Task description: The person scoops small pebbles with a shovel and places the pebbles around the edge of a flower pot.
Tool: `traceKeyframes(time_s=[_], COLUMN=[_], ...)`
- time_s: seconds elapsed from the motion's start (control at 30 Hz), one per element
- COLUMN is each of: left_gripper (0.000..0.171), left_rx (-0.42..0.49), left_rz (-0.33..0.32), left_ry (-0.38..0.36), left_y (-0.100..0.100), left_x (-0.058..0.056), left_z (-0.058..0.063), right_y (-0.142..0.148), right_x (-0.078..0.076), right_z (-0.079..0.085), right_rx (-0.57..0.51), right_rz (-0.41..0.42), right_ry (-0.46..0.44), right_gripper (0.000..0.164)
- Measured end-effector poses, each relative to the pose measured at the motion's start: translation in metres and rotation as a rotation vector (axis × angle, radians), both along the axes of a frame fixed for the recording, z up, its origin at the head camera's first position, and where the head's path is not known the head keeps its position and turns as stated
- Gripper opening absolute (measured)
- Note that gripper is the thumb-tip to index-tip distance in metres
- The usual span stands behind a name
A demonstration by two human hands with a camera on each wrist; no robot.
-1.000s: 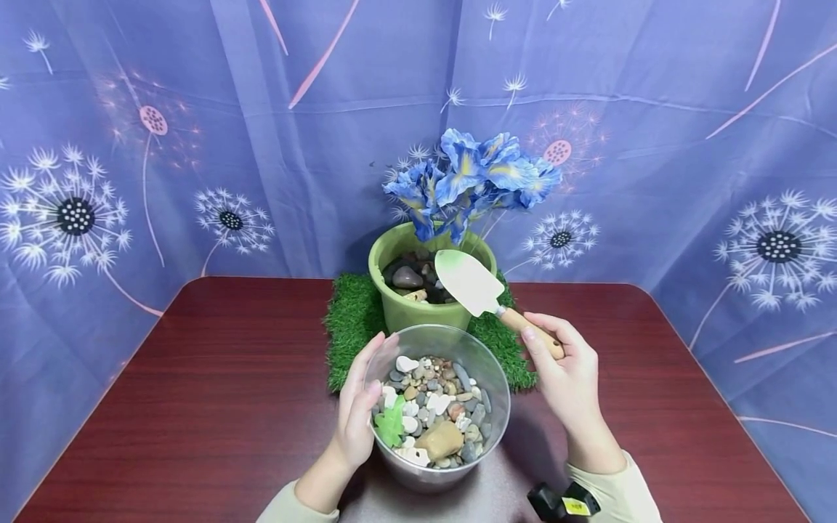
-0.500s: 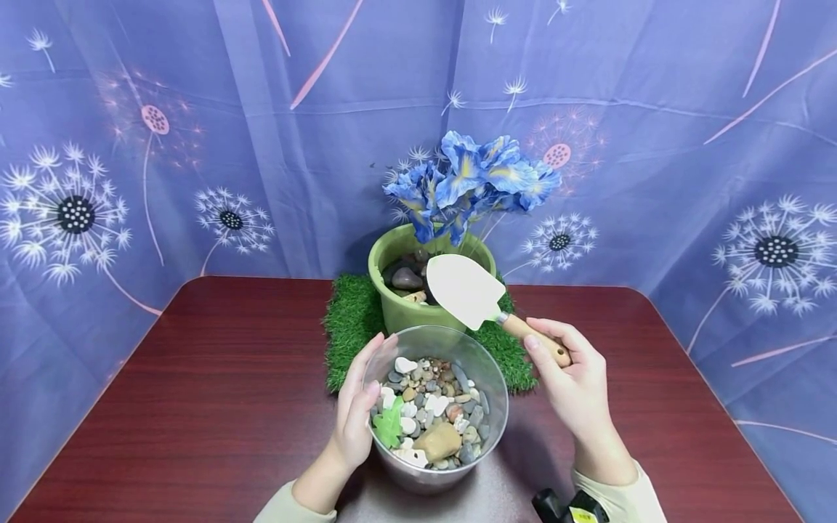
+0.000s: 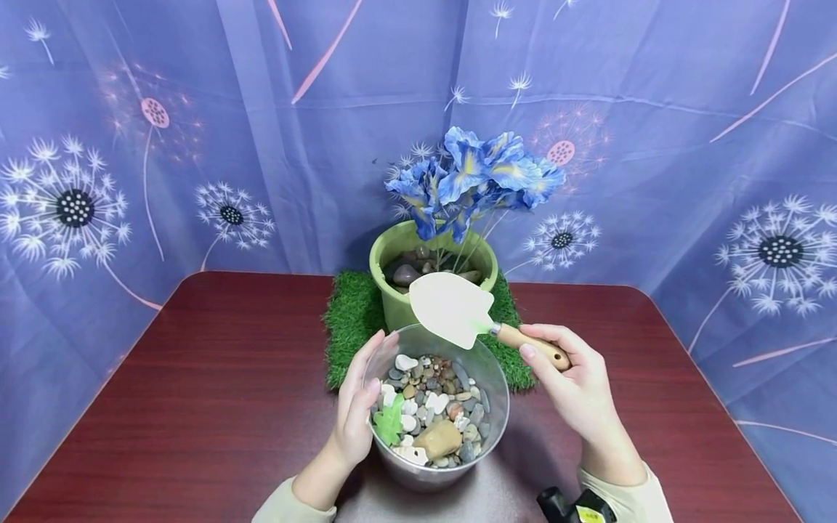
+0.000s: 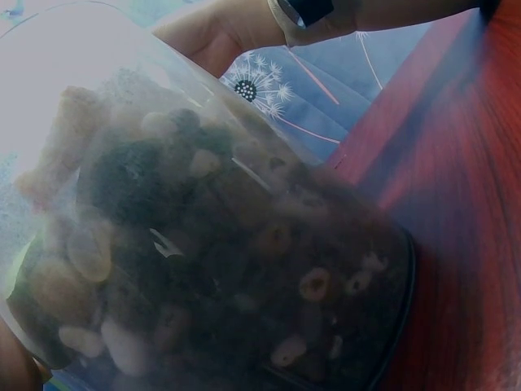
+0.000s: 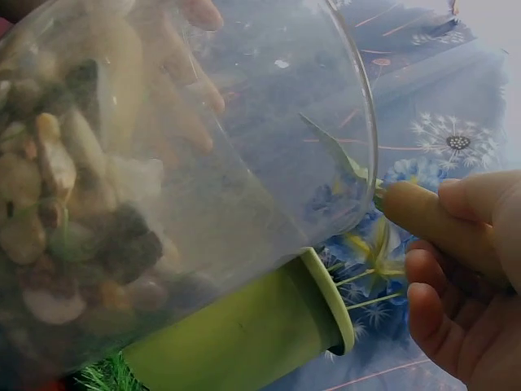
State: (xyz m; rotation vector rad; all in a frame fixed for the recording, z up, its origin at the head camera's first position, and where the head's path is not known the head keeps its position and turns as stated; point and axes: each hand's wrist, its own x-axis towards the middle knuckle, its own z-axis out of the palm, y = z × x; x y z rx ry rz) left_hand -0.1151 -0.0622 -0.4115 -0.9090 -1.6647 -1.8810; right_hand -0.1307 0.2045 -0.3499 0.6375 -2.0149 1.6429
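Trowel (image 3: 450, 309), in the head view, hangs over the clear tub's (image 3: 425, 478) 12 o'clock rim, seemingly poised to scoop; that would call for dipping toward the stones (image 3: 439, 440). The right hand (image 3: 578, 385), at 3 o'clock, pinches its handle (image 3: 536, 347); the left hand (image 3: 355, 410), fingers nearly straight, touches the 9 o'clock side. The left-wrist view barely shows fingers; the right-wrist view shows them curled round the handle.

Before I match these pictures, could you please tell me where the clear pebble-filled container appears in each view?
Head: the clear container sits at lower centre.
Left wrist: the container fills the left and centre, its base at lower right.
Right wrist: the container covers the left half, its rim right of centre.
Shared landmark: the dandelion-print cloth behind it.
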Motion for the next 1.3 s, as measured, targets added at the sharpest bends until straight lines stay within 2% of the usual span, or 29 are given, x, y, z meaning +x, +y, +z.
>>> traceKeyframes(time_s=[0.07,0.3,0.57,0.77,0.97,1.3], left_gripper=[0.052,0.052,0.052,0.052,0.053,0.053], left_rx=[0.000,0.001,-0.013,-0.009,-0.003,0.006], left_rz=[-0.002,-0.006,0.017,0.002,-0.005,-0.001], left_ry=[0.001,-0.013,-0.028,-0.022,-0.008,-0.004], left_y=[0.0000,-0.0003,-0.0019,-0.0015,0.0004,0.0003], left_x=[0.0000,0.0005,0.0019,0.0012,-0.0001,0.0006], left_z=[0.0002,-0.0003,-0.0007,-0.0007,0.0006,-0.0004], right_y=[0.0010,0.0035,0.0037,0.0051,0.0057,0.0054], right_x=[0.0006,0.0012,0.0006,0.0009,0.0013,0.0019], right_z=[0.0007,0.0018,0.0001,-0.0014,-0.0005,0.0009], right_rx=[0.041,0.073,0.118,0.113,0.085,0.067], right_rz=[-0.005,0.043,0.050,0.060,0.091,0.118], right_ry=[0.001,0.015,-0.016,-0.041,-0.020,-0.058], right_gripper=[0.029,0.030,0.028,0.029,0.029,0.027])
